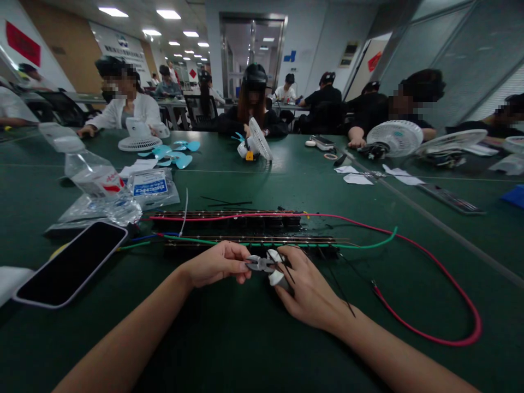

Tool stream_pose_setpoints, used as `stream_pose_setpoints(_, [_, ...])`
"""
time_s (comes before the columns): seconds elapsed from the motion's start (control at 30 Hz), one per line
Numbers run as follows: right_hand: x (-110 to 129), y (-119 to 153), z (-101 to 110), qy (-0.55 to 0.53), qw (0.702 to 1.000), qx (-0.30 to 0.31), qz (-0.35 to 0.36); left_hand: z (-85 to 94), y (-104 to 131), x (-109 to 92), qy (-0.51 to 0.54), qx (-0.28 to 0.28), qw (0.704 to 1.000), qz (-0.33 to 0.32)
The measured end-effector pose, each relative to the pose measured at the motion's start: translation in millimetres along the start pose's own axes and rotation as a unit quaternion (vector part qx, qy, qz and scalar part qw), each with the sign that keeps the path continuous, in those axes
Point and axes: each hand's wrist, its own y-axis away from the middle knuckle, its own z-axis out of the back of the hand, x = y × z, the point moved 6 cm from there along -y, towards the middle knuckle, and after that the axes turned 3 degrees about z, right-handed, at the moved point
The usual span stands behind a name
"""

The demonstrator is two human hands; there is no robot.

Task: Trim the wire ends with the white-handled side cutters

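Note:
My right hand (309, 284) is closed around the white-and-grey handles of a pair of cutting pliers (260, 263), whose jaws point left. My left hand (223, 263) pinches at the tip of the jaws; whatever lies between its fingers is hidden. Just beyond both hands lie two long black strips, a near strip (196, 248) and a far strip (270, 220), each with copper-coloured lines along its top. A green wire (364, 246) runs along the near strip and a red wire (444, 262) along the far one, looping right. Thin black ties (338, 284) stick out around my right hand.
At left are a phone (73, 265), a clear plastic bottle (96, 180) and a plastic packet (153, 188). Loose black ties (227, 202) lie behind the strips. Across the green table (286, 188) sit several people, with blue fan blades (176, 158) and white fans (395, 138) before them.

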Motion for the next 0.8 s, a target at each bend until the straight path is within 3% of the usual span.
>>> stream_pose_setpoints(0.8, [4.1, -2.6, -5.7, 0.072, 0.997, 0.029, 0.028, 4.2, 6.7, 4.6, -0.024, 0.035, 0.999, 0.004])
